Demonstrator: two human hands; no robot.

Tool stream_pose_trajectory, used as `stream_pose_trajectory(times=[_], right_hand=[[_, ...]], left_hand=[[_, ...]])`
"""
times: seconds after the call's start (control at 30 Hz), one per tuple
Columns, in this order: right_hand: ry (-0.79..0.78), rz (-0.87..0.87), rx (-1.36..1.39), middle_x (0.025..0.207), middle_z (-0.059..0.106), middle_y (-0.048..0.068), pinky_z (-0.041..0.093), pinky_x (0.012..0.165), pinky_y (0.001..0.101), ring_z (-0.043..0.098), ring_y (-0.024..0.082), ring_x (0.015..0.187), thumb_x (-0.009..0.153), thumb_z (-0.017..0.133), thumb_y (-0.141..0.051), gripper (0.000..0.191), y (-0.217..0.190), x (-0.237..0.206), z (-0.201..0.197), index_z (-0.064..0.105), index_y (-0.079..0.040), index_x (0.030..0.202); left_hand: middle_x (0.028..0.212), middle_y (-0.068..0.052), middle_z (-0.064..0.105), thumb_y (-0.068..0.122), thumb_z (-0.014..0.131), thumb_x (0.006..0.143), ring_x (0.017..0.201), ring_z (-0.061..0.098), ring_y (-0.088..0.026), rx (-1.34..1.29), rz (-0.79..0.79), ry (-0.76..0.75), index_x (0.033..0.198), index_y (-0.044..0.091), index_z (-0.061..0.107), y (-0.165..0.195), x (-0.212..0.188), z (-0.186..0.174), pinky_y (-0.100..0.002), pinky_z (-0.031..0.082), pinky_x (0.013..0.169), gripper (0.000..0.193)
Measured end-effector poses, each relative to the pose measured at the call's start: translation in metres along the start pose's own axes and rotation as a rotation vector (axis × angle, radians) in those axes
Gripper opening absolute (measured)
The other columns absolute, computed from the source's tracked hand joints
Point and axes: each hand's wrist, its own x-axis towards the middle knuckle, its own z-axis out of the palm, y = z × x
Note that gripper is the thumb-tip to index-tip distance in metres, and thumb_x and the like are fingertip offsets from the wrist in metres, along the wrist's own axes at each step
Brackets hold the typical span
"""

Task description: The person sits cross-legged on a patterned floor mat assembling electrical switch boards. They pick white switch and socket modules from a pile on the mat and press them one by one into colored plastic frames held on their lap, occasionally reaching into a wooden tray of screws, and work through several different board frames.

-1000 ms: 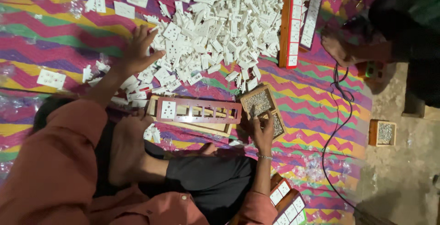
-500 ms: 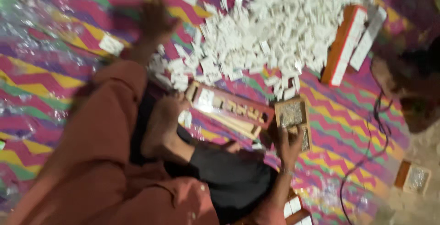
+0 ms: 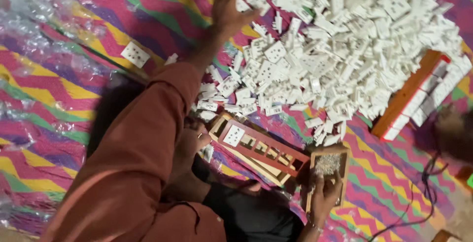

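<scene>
The left hand (image 3: 227, 3) has lifted off the near edge of the heap of white socket plates (image 3: 345, 50) and now reaches, fingers spread, toward 11 o'clock, farther up the pile. The right hand (image 3: 322, 200) has slid onto the small wooden box of screws (image 3: 327, 165), at 5 o'clock.

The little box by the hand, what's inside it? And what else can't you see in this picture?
- Small wooden box, head view: full of tiny shiny bits, too small to tell.
- Right hand: fingers sit on the box rim; whether they pinch anything is hidden.
- Left hand: blurred, fingertips cut off by the top edge.
- White socket pile: runs past the top edge.
</scene>
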Motion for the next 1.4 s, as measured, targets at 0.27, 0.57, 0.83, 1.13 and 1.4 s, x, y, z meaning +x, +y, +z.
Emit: stream_pose_trajectory(times=[0.27, 0.57, 0.83, 1.13, 1.4], right_hand=[[0.016, 0.048, -0.082, 0.094, 0.067, 0.013, 0.047, 0.076, 0.0268, 0.061, 0.014, 0.086, 0.105, 0.062, -0.009, 0.052, -0.008, -0.01, 0.003, 0.042, 0.004, 0.152], [0.036, -0.033, -0.072, 0.105, 0.069, 0.013, 0.055, 0.081, 0.0295, 0.069, 0.017, 0.094, 0.104, 0.062, -0.007, 0.046, -0.011, -0.009, 0.006, 0.045, 0.007, 0.145], [0.02, -0.047, -0.173, 0.103, 0.072, 0.017, 0.054, 0.081, 0.0294, 0.069, 0.019, 0.093, 0.102, 0.062, -0.007, 0.046, 0.013, -0.021, -0.011, 0.049, 0.009, 0.143], [-0.134, -0.477, -0.222, 0.111, 0.071, 0.014, 0.053, 0.1, 0.037, 0.066, 0.022, 0.106, 0.108, 0.062, -0.017, 0.024, -0.113, -0.007, 0.069, 0.069, 0.003, 0.117], [-0.334, -0.545, -0.097, 0.12, 0.071, 0.016, 0.052, 0.102, 0.039, 0.066, 0.026, 0.113, 0.103, 0.066, -0.017, 0.035, -0.208, 0.028, 0.227, 0.064, 0.006, 0.13]], left_hand=[[0.162, -0.037, -0.004, 0.055, 0.094, 0.079, 0.153, 0.009, -0.057, -0.183, 0.065, -0.021, 0.161, 0.006, 0.02, 0.056, -0.025, 0.06, -0.054, 0.021, 0.126, 0.121], [0.162, -0.036, 0.006, 0.069, 0.082, 0.071, 0.147, 0.015, -0.063, -0.205, -0.073, -0.614, 0.16, 0.012, 0.021, 0.144, -0.08, 0.091, -0.062, 0.026, 0.119, 0.122], [0.113, -0.018, 0.069, 0.069, 0.063, 0.089, 0.112, 0.06, -0.034, -0.213, 0.259, -0.955, 0.144, 0.015, 0.061, 0.089, -0.096, 0.038, -0.055, 0.043, 0.098, 0.078], [0.159, -0.032, 0.039, 0.078, 0.07, 0.084, 0.144, 0.036, -0.052, 0.327, 0.368, -0.47, 0.15, -0.003, 0.052, -0.125, -0.087, -0.246, -0.063, 0.029, 0.118, 0.107], [0.169, -0.029, 0.024, 0.08, 0.063, 0.086, 0.158, 0.024, -0.047, -0.111, 0.393, -0.705, 0.163, -0.003, 0.025, -0.07, -0.099, -0.135, -0.061, 0.02, 0.13, 0.119]])
